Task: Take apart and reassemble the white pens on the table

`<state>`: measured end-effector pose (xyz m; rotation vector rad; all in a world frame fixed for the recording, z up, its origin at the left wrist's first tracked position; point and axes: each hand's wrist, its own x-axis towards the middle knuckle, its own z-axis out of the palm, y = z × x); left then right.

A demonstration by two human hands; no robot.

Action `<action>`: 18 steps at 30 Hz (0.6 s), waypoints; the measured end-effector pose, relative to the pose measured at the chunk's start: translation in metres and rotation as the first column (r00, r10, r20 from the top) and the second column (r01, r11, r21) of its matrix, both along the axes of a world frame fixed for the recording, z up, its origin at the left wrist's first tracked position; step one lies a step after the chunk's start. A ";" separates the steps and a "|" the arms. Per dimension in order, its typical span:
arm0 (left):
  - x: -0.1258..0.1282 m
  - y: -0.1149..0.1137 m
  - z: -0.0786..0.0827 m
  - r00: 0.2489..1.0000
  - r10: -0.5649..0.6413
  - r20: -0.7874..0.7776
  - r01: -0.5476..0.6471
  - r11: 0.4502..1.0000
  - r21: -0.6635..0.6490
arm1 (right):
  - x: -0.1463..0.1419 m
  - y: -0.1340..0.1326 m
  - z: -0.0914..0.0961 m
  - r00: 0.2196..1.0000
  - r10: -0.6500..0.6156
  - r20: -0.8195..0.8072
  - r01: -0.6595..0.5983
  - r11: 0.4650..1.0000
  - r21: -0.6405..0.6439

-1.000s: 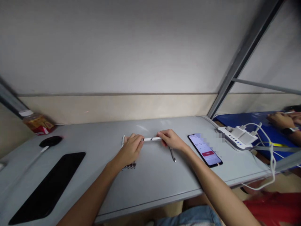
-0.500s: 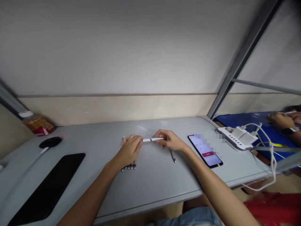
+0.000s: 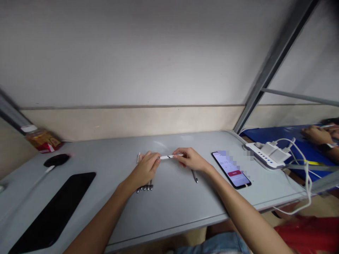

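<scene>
A slim white pen [image 3: 166,157] with dark marks is held level between my two hands, just over the grey table. My left hand [image 3: 147,167] is closed round the pen's left end. Pinching its right part are the fingers and thumb of my right hand [image 3: 189,158]. Under and in front of my left hand lie several slim pieces with shiny dark tips [image 3: 145,188], mostly covered by the hand. Below my right wrist rests a slim dark metallic piece [image 3: 195,176], partly hidden by that hand.
To the right are a phone [image 3: 231,169] with a lit timer and a white power strip [image 3: 265,155] with plugs and cables. On the left lie a black slab [image 3: 54,211], a round black charger [image 3: 56,160] and a bottle [image 3: 42,138]. Another person's hands [image 3: 317,135] are at far right.
My right hand's fingers have shifted slightly left along the pen and closed on it more tightly. The dark marks on the pen look turned. My left hand stays in place.
</scene>
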<state>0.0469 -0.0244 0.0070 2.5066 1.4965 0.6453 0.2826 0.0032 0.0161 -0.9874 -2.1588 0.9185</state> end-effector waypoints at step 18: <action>-0.003 0.002 0.001 0.976 0.060 -0.207 0.011 0.946 0.325 | -0.012 -0.006 -0.005 0.994 -0.027 -0.103 0.022 0.998 -0.054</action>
